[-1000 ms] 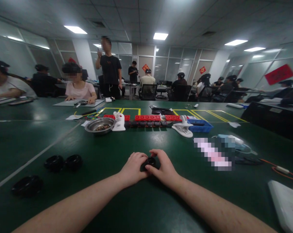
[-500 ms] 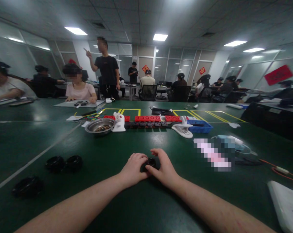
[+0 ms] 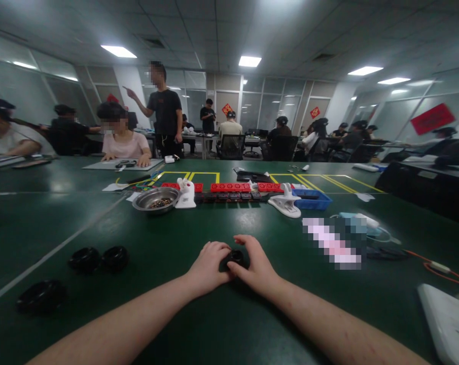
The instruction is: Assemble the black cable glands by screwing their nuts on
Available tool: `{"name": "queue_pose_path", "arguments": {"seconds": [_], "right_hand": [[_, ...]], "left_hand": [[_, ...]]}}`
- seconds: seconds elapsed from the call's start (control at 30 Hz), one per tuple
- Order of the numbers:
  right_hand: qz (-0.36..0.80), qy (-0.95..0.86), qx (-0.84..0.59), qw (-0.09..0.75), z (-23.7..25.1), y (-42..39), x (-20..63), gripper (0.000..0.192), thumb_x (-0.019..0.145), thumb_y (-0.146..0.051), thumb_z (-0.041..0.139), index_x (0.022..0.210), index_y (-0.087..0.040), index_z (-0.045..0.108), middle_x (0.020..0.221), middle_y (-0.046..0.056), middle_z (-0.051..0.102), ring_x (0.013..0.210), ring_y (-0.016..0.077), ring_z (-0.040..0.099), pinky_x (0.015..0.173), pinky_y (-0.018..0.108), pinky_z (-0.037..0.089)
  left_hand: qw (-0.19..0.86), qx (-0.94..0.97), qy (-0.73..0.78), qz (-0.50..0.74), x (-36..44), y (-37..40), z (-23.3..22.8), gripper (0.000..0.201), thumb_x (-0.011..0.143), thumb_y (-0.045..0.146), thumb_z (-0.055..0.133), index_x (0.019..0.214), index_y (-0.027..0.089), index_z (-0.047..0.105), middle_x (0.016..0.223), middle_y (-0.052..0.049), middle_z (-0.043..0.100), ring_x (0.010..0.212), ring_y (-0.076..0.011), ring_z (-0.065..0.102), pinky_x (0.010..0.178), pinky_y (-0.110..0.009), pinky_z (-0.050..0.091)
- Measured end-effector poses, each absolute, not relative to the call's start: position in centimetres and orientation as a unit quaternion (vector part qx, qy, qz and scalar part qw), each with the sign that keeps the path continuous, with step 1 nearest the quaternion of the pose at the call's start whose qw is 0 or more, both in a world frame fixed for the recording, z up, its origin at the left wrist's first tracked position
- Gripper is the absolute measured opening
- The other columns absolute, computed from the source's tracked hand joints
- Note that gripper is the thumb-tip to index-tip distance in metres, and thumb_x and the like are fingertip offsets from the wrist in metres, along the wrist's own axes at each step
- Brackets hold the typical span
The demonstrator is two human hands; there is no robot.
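- On the green bench (image 3: 229,324), nearest the camera, the left hand (image 3: 208,267) and right hand (image 3: 254,267) meet around one small black ring-shaped part (image 3: 235,258).
- Fingers of both hands are curled closed on it, the part pinched between them, low at the bench surface.
- To the left lie three more black rings (image 3: 85,258), two touching, one apart.
- Farther off, one metal bowl (image 3: 155,198) holds small dark pieces; one blue tray (image 3: 312,199) sits right, contents unclear.
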State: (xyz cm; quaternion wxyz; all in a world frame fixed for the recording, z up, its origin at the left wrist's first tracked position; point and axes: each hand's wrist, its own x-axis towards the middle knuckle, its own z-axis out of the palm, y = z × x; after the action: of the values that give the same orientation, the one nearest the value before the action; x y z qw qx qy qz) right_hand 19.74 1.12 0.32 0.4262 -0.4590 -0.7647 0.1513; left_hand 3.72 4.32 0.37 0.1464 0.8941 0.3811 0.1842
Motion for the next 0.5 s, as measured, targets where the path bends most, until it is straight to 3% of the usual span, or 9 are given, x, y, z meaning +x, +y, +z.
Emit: {"name": "queue_pose_path", "arguments": {"seconds": [0.2,0.37,0.5], "right_hand": [[0.159,-0.760,-0.469,0.420,0.05,1.28,19.74,0.042,0.067,-0.018,0.058,0.106,-0.020,0.043,0.093,0.004,0.052,0.089,0.0198,0.050,0.081,0.037,0.040],[0.176,-0.782,-0.428,0.418,0.23,1.00,19.83,0.050,0.065,-0.008,0.049,0.112,-0.020,0.038,0.104,0.006,0.050,0.100,0.0195,0.046,0.089,0.037,0.036],[0.156,-0.765,-0.453,0.430,0.35,1.02,19.80,0.050,0.066,-0.015,0.055,0.112,-0.019,0.038,0.107,0.008,0.048,0.101,0.0217,0.046,0.088,0.040,0.036]], "left_hand": [[0.155,0.893,0.380,0.184,3.71,4.36,0.38,0.030,0.066,0.033,0.061,0.093,0.022,0.056,0.104,-0.004,0.054,0.099,-0.0230,0.046,0.091,-0.040,0.032],[0.157,0.891,0.383,0.186,3.68,4.43,0.24,0.037,0.065,0.034,0.062,0.099,0.021,0.055,0.106,-0.004,0.054,0.101,-0.0234,0.045,0.092,-0.040,0.031],[0.147,0.892,0.382,0.190,3.69,4.44,0.04,0.029,0.065,0.035,0.061,0.091,0.020,0.057,0.104,-0.005,0.054,0.099,-0.0231,0.046,0.090,-0.039,0.033]]}}
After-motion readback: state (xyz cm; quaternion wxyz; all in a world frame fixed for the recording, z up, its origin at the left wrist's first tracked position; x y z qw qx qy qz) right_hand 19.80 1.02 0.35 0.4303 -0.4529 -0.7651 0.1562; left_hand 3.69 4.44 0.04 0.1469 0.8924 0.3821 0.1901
